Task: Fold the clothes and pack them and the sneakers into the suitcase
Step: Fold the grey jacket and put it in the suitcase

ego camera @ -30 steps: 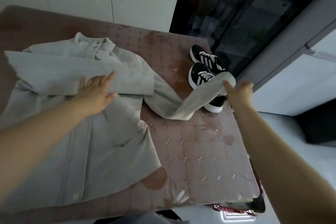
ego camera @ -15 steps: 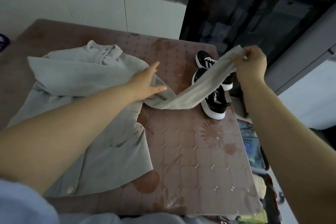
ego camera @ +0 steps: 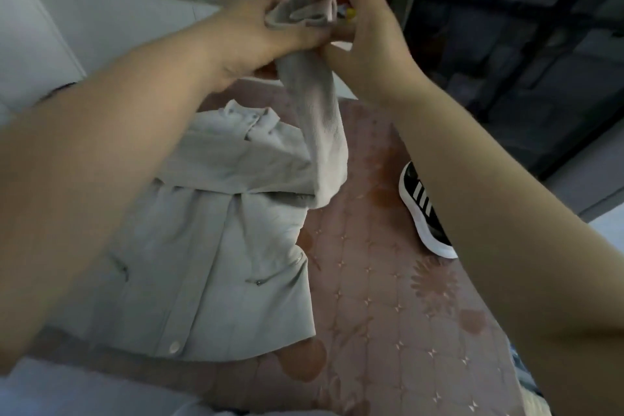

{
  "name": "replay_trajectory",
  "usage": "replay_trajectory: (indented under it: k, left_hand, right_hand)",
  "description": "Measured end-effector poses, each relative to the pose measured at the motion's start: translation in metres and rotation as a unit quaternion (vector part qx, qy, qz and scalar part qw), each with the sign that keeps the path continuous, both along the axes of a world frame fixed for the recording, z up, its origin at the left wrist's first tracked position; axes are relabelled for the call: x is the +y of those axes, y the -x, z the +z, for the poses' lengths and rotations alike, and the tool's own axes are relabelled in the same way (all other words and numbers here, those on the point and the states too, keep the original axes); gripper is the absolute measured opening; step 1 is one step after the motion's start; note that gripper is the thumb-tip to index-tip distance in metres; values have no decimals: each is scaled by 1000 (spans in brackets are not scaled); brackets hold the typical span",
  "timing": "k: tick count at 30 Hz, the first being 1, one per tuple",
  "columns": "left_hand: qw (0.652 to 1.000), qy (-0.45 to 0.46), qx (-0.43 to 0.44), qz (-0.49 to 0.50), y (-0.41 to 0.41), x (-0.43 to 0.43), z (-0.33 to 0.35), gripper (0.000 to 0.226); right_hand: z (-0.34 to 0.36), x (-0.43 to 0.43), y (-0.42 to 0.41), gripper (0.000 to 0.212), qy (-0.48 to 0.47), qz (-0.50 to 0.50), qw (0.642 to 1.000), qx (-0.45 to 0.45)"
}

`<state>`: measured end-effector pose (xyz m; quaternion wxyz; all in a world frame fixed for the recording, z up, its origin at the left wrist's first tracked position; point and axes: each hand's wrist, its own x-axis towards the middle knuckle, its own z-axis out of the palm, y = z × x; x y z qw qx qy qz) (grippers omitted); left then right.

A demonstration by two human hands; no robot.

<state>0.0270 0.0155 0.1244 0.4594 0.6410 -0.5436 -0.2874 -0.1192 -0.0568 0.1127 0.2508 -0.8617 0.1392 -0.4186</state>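
A pale grey jacket [ego camera: 216,267] lies spread on the brown patterned table [ego camera: 388,314], one sleeve folded across its chest. Its other sleeve [ego camera: 324,132] is lifted high above the collar. My left hand [ego camera: 256,30] grips the cuff end of that sleeve. My right hand [ego camera: 364,20] holds the same cuff from the right side, fingers curled round it. One black sneaker with white stripes [ego camera: 422,209] stands at the table's right edge, partly hidden by my right forearm. The suitcase is out of sight.
A white cabinet [ego camera: 111,20] with a cluttered counter top stands behind the table. Dark glass panels [ego camera: 526,44] fill the right background. Something bluish [ego camera: 520,368] shows below the table's right edge.
My right hand raised the sleeve from over the sneakers up and toward the middle. My left hand left the jacket's body and took hold of the cuff too. The camera tilted upward.
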Motion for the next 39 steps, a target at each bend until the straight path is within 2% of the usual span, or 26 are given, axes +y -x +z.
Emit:
replay_trajectory:
  k: [3, 5, 8, 10, 13, 15, 18, 20, 24, 25, 27, 28, 30, 33, 35, 36, 39]
  left_hand:
    - [994, -88, 55, 30, -19, 15, -12, 55]
    - [989, -112, 64, 66, -33, 20, -20, 48]
    - [981, -96, 83, 148, -53, 26, -32, 4]
    - [968, -99, 97, 211, -77, 31, -46, 19]
    - [942, -129, 185, 249, -126, 47, -75, 29]
    - [910, -142, 260, 291, -155, 60, -99, 32]
    - [870, -191, 281, 358, -188, 87, -145, 39]
    - [856, -232, 275, 370, -203, 100, -176, 41]
    - [833, -287, 293, 370, -181, 105, -212, 10]
    - [837, -303, 276, 363, -173, 102, -221, 12]
    - [846, -324, 204, 373, -167, 96, -237, 47]
    - [851, -326, 151, 384, -166, 92, -240, 57]
    - [858, -312, 71, 401, -170, 85, -242, 56]
    - [886, -223, 52, 404, -185, 74, -228, 40]
    - [902, -185, 32, 389, -202, 66, -210, 34]
    - [910, -173, 15, 376, -211, 61, -201, 33]
    - [931, -135, -37, 338, -244, 41, -186, 39]
  right_hand:
    - [-15, 8, -21, 73, -33, 26, 999, 23]
    - [-21, 12, -33, 79, -65, 50, 996, 46]
    - [-31, 11, -45, 86, -136, 90, 982, 93]
    - [-44, 4, -49, 77, -189, 75, 972, 119]
    - [-81, -21, -45, 41, -262, -28, 955, 134]
    - [-117, -44, -35, 29, -275, -114, 931, 210]
    - [-170, -68, -17, 42, -292, -184, 870, 352]
    - [-201, -76, -11, 51, -299, -184, 851, 391]
    - [-242, -89, -13, 59, -275, -171, 842, 431]
    - [-250, -93, -14, 64, -265, -165, 837, 449]
    - [-261, -100, -16, 72, -247, -158, 820, 492]
    - [-264, -103, -17, 74, -238, -159, 810, 512]
    - [-270, -111, -17, 73, -193, -170, 794, 550]
    - [-260, -125, -13, 57, -84, -181, 766, 611]
    - [-239, -132, -14, 51, -77, -177, 759, 621]
    - [-227, -134, -16, 50, -102, -172, 767, 610]
    - [-190, -139, -31, 37, -165, -202, 828, 496]
